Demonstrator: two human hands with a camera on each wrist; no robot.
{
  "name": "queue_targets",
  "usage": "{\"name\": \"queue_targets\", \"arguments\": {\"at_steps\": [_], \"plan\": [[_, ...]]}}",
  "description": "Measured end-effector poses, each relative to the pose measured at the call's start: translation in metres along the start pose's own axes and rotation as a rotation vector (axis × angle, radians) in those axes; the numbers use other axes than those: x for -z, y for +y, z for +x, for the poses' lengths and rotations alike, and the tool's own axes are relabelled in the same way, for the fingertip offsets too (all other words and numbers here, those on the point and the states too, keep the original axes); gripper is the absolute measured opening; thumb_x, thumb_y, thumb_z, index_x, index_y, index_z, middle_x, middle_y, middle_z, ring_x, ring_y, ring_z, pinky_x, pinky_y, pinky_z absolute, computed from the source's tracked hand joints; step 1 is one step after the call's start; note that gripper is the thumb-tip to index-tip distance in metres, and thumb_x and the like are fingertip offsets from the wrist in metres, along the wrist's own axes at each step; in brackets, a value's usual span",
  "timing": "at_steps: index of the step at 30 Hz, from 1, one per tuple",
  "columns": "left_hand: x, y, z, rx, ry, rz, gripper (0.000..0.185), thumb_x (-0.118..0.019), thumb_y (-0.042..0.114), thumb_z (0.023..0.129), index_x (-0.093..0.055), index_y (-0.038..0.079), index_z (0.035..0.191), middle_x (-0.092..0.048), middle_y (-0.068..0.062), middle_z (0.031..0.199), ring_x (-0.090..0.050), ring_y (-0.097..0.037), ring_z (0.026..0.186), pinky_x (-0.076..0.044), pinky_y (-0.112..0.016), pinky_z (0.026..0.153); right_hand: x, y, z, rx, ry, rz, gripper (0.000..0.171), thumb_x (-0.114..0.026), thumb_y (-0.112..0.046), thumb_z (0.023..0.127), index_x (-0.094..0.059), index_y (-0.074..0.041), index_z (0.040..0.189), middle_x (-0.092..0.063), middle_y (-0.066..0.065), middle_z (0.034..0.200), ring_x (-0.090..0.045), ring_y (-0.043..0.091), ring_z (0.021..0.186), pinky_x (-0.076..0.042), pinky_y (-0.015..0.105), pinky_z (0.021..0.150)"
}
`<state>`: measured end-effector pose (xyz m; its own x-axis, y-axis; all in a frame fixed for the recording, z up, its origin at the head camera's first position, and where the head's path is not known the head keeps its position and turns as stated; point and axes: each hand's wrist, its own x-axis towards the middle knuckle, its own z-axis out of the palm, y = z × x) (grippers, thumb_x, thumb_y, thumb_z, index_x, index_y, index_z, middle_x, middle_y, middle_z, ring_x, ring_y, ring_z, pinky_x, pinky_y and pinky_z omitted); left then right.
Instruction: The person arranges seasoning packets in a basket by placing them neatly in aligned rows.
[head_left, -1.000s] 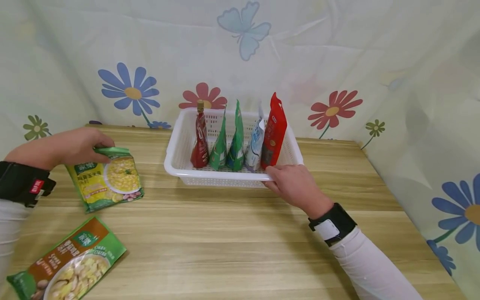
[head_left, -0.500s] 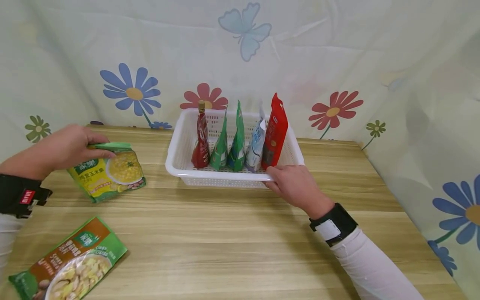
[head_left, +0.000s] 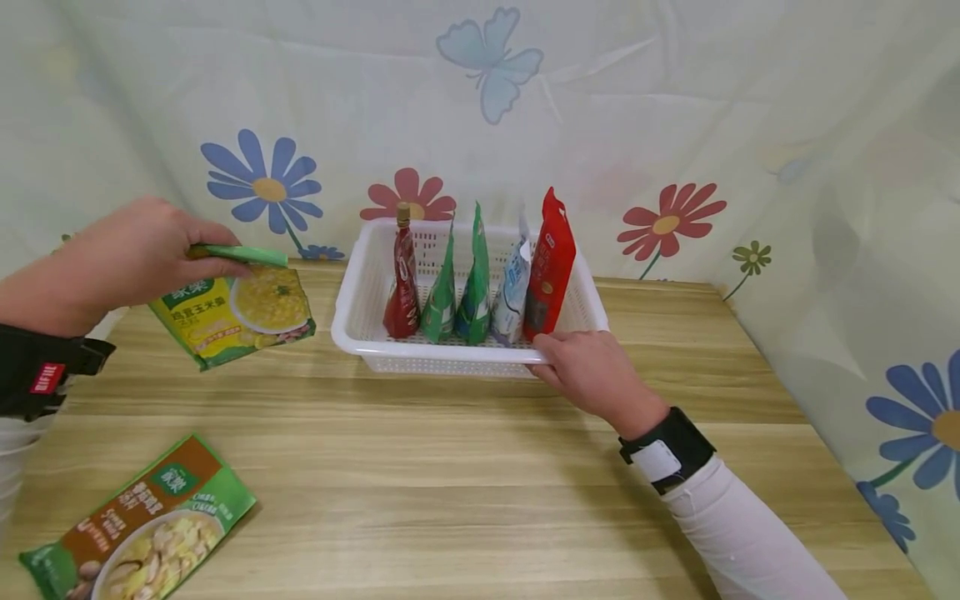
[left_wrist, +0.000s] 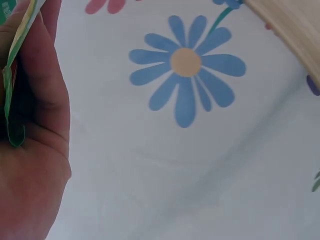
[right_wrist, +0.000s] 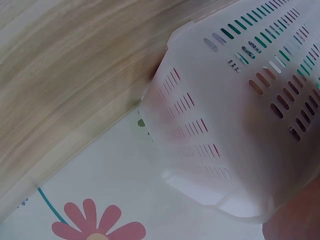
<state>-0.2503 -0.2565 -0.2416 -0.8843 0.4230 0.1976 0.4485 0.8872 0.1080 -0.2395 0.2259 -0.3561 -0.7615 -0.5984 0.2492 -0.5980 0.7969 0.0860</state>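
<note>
My left hand (head_left: 142, 258) pinches the top edge of a yellow-green soup packet (head_left: 232, 321), which hangs tilted above the left of the table. In the left wrist view, the packet's thin green edge (left_wrist: 15, 90) runs between thumb and fingers. My right hand (head_left: 592, 375) grips the front rim of a white plastic basket (head_left: 450, 354) near its right corner. Standing in a row inside are a red pouch with a gold cap (head_left: 402, 287), two green packets (head_left: 472, 283), a white-blue packet (head_left: 512, 287) and a red bag (head_left: 550, 267). The right wrist view shows the basket's slotted wall (right_wrist: 240, 125).
A brown-green soup packet (head_left: 142, 525) lies flat at the front left of the wooden table (head_left: 480, 483). A flower-printed cloth (head_left: 600, 100) hangs behind the table and along its sides.
My left hand has lifted the yellow-green soup packet off the table and moved it up and to the right. The right hand stays on the basket rim.
</note>
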Motion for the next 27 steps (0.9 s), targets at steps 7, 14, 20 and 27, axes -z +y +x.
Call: {"name": "queue_targets", "arguments": {"at_steps": [7,14,20,27], "plan": [[0.021,0.024,0.007,-0.104,0.084,0.040,0.020,-0.085,0.017,0.084,-0.079,0.007,0.101,-0.078,-0.016,0.087,-0.074,-0.023,0.063,-0.058,-0.032,0.054,0.000,0.000,0.000,0.001,-0.003,0.014,0.025,-0.077,-0.037,0.092,-0.064,-0.015,0.096,-0.070,0.000,0.079,-0.059,0.015,0.063,-0.045,0.025,0.057],[0.032,0.050,0.019,-0.219,0.147,0.013,0.015,-0.087,0.015,0.082,-0.077,0.013,0.092,-0.079,-0.010,0.085,-0.074,-0.022,0.065,-0.059,-0.033,0.055,0.000,0.000,0.000,-0.006,-0.013,0.007,0.025,-0.076,-0.037,0.092,-0.064,-0.015,0.096,-0.068,-0.001,0.076,-0.057,0.015,0.063,-0.045,0.026,0.057],[0.033,0.070,0.030,-0.256,0.118,-0.050,0.017,-0.084,0.018,0.085,-0.079,0.012,0.101,-0.080,-0.010,0.090,-0.076,-0.024,0.069,-0.062,-0.037,0.062,0.001,0.000,0.000,-0.011,-0.025,0.003,0.025,-0.075,-0.037,0.093,-0.063,-0.015,0.094,-0.064,-0.002,0.072,-0.055,0.015,0.061,-0.044,0.026,0.056],[0.032,0.091,0.041,-0.312,0.071,-0.134,0.014,-0.082,0.020,0.088,-0.080,0.015,0.101,-0.080,-0.007,0.094,-0.076,-0.019,0.072,-0.062,-0.035,0.067,0.003,-0.001,0.001,-0.023,-0.024,0.057,0.032,-0.077,-0.044,0.091,-0.065,-0.014,0.096,-0.064,-0.001,0.071,-0.050,0.012,0.056,-0.041,0.024,0.053]]}}
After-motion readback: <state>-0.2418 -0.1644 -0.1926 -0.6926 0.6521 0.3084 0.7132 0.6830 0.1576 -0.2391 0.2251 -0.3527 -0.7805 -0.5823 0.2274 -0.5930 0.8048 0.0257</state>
